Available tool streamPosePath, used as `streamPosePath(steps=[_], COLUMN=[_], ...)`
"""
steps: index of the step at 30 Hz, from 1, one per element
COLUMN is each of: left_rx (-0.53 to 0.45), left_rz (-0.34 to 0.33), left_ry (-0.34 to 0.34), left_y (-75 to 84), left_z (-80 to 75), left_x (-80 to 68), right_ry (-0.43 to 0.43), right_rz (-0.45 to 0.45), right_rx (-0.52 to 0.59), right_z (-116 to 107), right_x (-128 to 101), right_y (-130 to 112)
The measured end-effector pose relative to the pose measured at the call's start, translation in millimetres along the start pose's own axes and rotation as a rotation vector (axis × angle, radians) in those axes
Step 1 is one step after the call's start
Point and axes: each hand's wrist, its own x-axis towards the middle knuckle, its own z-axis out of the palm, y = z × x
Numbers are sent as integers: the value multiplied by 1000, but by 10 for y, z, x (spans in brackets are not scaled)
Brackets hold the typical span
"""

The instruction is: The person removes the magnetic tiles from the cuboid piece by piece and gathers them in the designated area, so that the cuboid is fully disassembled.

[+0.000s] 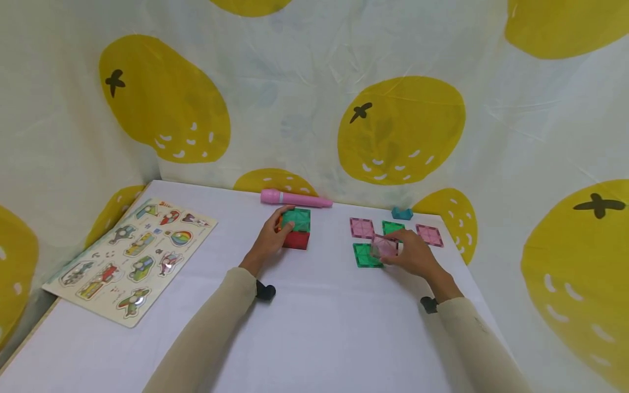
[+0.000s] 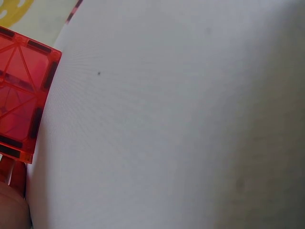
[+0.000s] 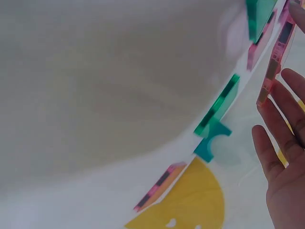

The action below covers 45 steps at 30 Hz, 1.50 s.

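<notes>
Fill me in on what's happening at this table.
A person is handling translucent square tiles on a white-covered table. The left hand grips a small block, green on top and red in front. The right hand pinches a pink tile, which overlaps a green tile in the head view. Another green tile and two other pink tiles lie nearby.

Nothing can be read: the small print [image 1: 165,204] on the pale, rectangular puzzle board [image 1: 157,281] with coloured vehicle pictures [image 1: 141,244], left of the left hand's fingers [image 1: 279,213], is too tiny.
</notes>
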Motion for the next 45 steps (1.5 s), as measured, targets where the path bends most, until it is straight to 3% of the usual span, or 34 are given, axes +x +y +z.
streamPosePath(steps=[7,19,26,33,45], left_rx=[-23,-40,-36,-15,24], left_rz=[3,-5,3,2,-47], left_ry=[0,-15,-15,-1,-19], left_y=[-14,-52,-42,-43,-12], left_z=[-10,-10,-1,12,-6], left_x=[-1,13,20,23,12], right_ry=[-36,-78,-93,-33,77], right_rz=[68,75,57,46,-122], right_rx=[-2,-58,-36,26,137], right_z=[-75,-146,-154,-137,108], right_x=[-107,-194,-232,-211,-23], right_y=[203,436,448,222,-535])
